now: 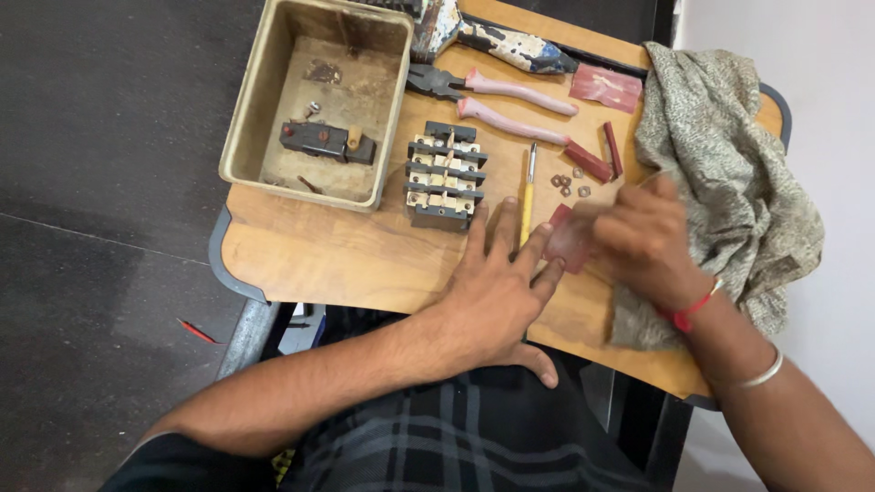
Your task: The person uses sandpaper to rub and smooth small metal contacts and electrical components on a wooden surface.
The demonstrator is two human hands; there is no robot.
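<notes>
My left hand [497, 282] lies flat on the small wooden desk [319, 260], fingers spread, its tips touching a red sheet of abrasive paper [567, 244]. My right hand [643, 239] is blurred and closed on that red sheet from the right. Just beyond my left fingers stand a black terminal block with brass contacts [444, 175] and a yellow-handled screwdriver [527, 196].
A worn beige tray [246, 118] at the back left holds a black part [326, 142] and small screws. Pink-handled pliers [497, 96], red strips [597, 155], several small nuts [567, 182], another red sheet [606, 87] and a grey cloth [729, 173] lie around.
</notes>
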